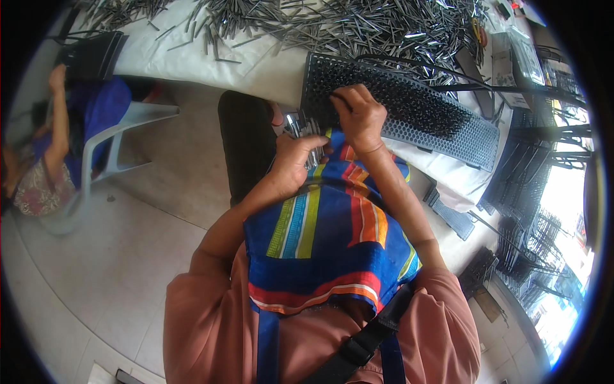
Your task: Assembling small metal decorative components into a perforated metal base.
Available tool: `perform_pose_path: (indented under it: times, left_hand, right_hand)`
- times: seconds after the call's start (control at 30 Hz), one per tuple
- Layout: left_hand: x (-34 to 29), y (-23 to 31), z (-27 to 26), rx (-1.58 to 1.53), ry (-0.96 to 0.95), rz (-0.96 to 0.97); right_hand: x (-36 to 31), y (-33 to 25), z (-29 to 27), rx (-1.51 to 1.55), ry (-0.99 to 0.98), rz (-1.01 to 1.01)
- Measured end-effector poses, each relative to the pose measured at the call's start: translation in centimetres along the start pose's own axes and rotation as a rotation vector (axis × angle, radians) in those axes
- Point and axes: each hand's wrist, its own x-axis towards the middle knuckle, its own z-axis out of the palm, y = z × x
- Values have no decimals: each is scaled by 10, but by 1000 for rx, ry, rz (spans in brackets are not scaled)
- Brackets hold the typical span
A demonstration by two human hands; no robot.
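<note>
My left hand [293, 159] is closed around a bundle of thin shiny metal strips [302, 123], held low over my lap at the table's edge. Just right of it, my right hand [363, 120] has its fingers pinched together above a dark perforated rack [476, 139]. What those fingertips hold, if anything, is hidden from this view. Many of the rack's holes near the hand look filled with small dark pieces, while its right end shows bare holes. Beneath both hands lies my blue apron [326, 240] with coloured stripes.
Loose dark metal strips [384, 32] lie heaped across the far side of the white-covered table [262, 73]. Black bars cross behind the rack. At the left another person [54, 147] sits on a pale plastic chair [121, 128]. Dark racks [531, 173] are stacked at the right.
</note>
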Motion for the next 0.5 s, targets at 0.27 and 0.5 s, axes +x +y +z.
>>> perform_pose_path:
  times: [0.27, 0.5]
  left_hand:
    - [3, -1, 2, -43, -122, 8]
    - [3, -4, 6, 9, -8, -2]
  right_hand:
    - [-20, -5, -16, 286, -349, 263]
    - [-10, 2, -16, 493, 105, 446]
